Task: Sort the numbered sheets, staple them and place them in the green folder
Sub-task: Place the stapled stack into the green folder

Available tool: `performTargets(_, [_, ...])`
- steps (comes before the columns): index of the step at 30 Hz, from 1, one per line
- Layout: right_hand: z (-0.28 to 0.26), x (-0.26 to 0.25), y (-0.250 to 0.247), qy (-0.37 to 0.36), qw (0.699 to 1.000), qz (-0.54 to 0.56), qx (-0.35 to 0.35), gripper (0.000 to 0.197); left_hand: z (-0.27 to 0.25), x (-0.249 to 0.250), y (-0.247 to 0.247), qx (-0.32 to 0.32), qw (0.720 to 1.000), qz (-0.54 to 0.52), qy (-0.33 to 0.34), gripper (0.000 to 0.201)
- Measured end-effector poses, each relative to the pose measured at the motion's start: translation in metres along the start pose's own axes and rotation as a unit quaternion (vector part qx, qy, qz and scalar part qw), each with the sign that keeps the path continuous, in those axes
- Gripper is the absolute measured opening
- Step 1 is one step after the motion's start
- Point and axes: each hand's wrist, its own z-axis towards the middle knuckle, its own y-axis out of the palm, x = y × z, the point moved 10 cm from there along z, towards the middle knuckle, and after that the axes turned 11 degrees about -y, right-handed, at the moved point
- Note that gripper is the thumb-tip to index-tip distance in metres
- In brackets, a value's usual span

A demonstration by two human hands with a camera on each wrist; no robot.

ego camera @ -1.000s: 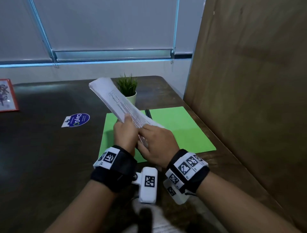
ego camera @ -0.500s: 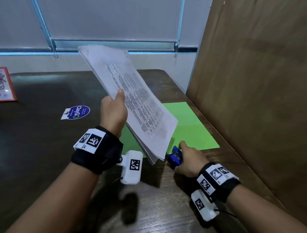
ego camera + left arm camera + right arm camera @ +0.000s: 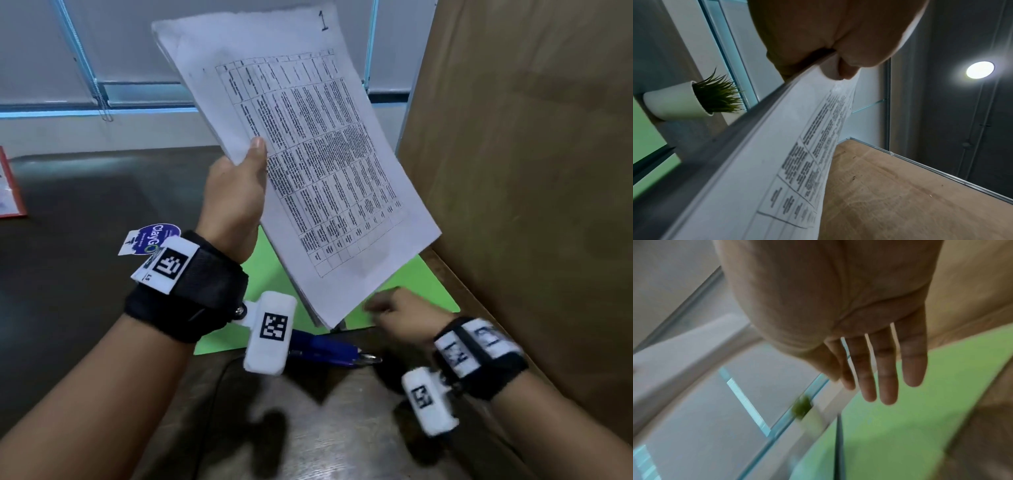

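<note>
My left hand (image 3: 236, 195) holds a stack of printed sheets (image 3: 308, 161) up in the air, thumb on top, fingers underneath. The top sheet carries a table and a handwritten "1" at its upper corner. In the left wrist view the thumb presses the sheets (image 3: 777, 162) near their edge. The green folder (image 3: 421, 291) lies open on the table under the stack. A blue stapler (image 3: 329, 349) rests on the table by the folder's near edge. My right hand (image 3: 397, 308) hovers over the folder, fingers (image 3: 888, 378) straight and spread, holding nothing.
A tall brown board (image 3: 531, 171) stands along the right side of the dark table (image 3: 85, 274). A small potted plant (image 3: 694, 100) sits at the back. A round blue sticker (image 3: 154, 236) and a red-edged card (image 3: 10, 192) lie to the left.
The left hand has raised the sheets higher and closer to the camera. The right hand let go of the blue stapler, which now lies on the table, and moved right over the folder.
</note>
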Motion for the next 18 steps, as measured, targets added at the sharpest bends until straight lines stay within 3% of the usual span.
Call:
performTargets(1, [-0.006,0.018,-0.031,0.044,0.996,0.062,0.05,0.017,0.002,-0.004,0.004,-0.021,1.0,-0.004,-0.004,0.02])
performTargets(3, [-0.022,0.047,-0.096,0.103,0.958,0.185,0.193,0.027,0.008,-0.019,0.009,-0.051,0.998,-0.013,-0.029,0.021])
performTargets(5, [-0.024,0.053,-0.139,0.098,0.921,0.274,0.259,0.039,0.014,-0.04,0.014,-0.076,0.995,-0.025,-0.066,0.021])
performTargets(8, [-0.003,0.037,-0.136,0.059,0.853,0.486,0.179,0.065,0.026,-0.075,0.015,-0.094,0.987,-0.029,-0.126,0.024])
performTargets(9, [0.004,0.029,-0.13,0.042,0.846,0.513,0.137,0.066,0.029,-0.083,0.015,-0.094,0.985,-0.027,-0.142,0.027])
performTargets(12, [0.022,0.02,-0.118,-0.004,0.865,0.496,0.071,0.059,0.043,-0.097,0.026,-0.108,0.977,-0.028,-0.181,0.033])
performTargets(15, [0.043,0.032,-0.119,-0.015,0.866,0.493,0.082,0.082,0.06,-0.097,0.049,-0.139,0.97,-0.015,-0.2,0.032])
performTargets(18, [0.064,0.032,-0.118,-0.007,0.855,0.515,0.061,0.085,0.082,-0.093,0.073,-0.163,0.964,0.003,-0.211,0.036])
